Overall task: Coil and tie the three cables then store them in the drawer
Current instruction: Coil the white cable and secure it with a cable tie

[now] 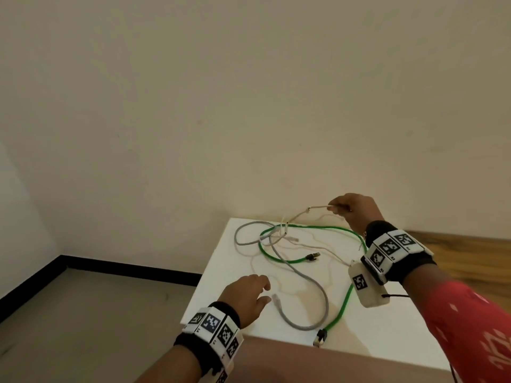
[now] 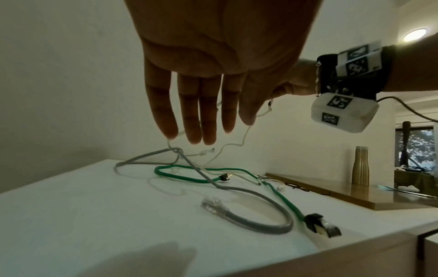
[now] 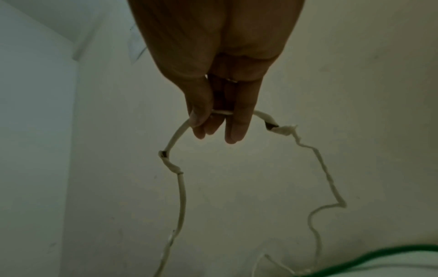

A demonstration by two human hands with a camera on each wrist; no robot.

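Home room: wooden floor (image 1: 456, 252), flask (image 2: 360, 165).

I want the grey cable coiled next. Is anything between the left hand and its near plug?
Nothing visible. The left hand hovers open above the white tabletop, and the grey cable has its clear plug lying bare just beside the fingers. The green cable lies further right.

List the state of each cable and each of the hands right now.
white cable: uncoiled, one stretch lifted, the rest trailing on the white tabletop
grey cable: loose, uncoiled on the tabletop
green cable: loose, uncoiled on the tabletop
right hand: pinches the white cable
left hand: open, holds nothing
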